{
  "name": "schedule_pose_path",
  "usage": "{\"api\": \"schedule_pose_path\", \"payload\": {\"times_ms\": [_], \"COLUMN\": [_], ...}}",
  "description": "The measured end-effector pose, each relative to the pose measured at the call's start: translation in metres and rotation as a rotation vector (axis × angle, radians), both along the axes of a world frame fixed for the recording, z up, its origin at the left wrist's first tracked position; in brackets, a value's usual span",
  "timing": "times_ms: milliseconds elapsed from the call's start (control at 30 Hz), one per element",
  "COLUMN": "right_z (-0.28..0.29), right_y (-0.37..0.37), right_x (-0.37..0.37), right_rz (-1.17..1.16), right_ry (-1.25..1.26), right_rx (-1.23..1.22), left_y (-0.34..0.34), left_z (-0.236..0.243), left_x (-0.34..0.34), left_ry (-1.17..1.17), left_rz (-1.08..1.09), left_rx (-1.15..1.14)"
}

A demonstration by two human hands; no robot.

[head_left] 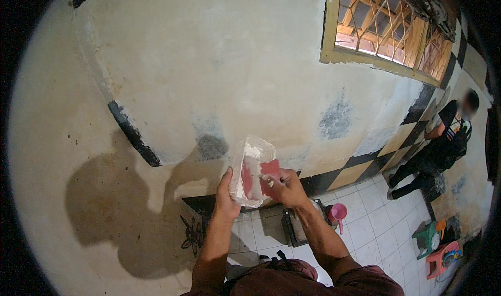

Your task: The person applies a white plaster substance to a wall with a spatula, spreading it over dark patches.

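My left hand [227, 196] is closed round the side of a clear plastic tub [255, 143], whose walls are smeared with white paste [252, 152]. In my right hand [288, 188] a flat red scraper [270, 172] is gripped, its blade inside the tub's mouth. White paste coats part of the red surface and clings to my right fingers. Both hands are held up together in front of the wall. How deep the paste lies in the tub cannot be made out.
The wall [250, 77] has grey patches and a barred window [386, 30]. Below, on the white tiled floor [368, 251], are a dark box-like object [297, 225], a pink dipper [338, 211], a green stool [428, 238] and a pink stool [441, 259]. Another person [443, 144] stands at the right.
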State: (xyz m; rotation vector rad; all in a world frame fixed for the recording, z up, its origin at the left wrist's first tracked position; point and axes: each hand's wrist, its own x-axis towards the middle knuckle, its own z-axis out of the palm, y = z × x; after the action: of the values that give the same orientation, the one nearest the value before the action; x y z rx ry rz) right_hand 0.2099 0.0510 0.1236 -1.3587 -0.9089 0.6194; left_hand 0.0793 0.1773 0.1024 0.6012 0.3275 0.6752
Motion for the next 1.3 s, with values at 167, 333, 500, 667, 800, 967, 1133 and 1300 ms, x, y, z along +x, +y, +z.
{"api": "schedule_pose_path", "payload": {"times_ms": [167, 333, 500, 667, 800, 967, 1133, 1300], "right_z": [0.003, 0.016, 0.030, 0.024, 0.019, -0.001, -0.005, -0.020], "right_y": [0.004, -0.002, -0.012, -0.016, -0.015, -0.007, -0.006, -0.007], "right_x": [-0.009, -0.007, -0.012, -0.013, -0.014, -0.018, -0.020, -0.022], "right_rz": [-0.124, -0.161, -0.134, -0.168, -0.254, -0.339, -0.289, -0.376], "right_ry": [-0.098, 0.148, 0.046, 0.045, -0.116, -0.050, 0.125, 0.032], "right_rx": [0.108, 0.037, -0.004, -0.041, -0.028, 0.113, 0.108, 0.012], "left_y": [-0.001, 0.011, 0.011, 0.014, 0.011, 0.009, 0.004, 0.009], "left_z": [-0.004, -0.001, 0.005, 0.008, 0.017, 0.018, 0.025, 0.021], "left_x": [0.003, 0.001, 0.000, -0.001, -0.001, 0.004, 0.006, 0.006], "left_ry": [-0.064, -0.178, -0.174, -0.204, -0.261, -0.247, -0.206, -0.165], "left_rz": [0.015, -0.066, -0.057, -0.055, -0.092, -0.075, -0.075, -0.095], "left_rx": [-0.051, -0.092, -0.102, -0.049, -0.029, 0.000, -0.027, -0.038]}}
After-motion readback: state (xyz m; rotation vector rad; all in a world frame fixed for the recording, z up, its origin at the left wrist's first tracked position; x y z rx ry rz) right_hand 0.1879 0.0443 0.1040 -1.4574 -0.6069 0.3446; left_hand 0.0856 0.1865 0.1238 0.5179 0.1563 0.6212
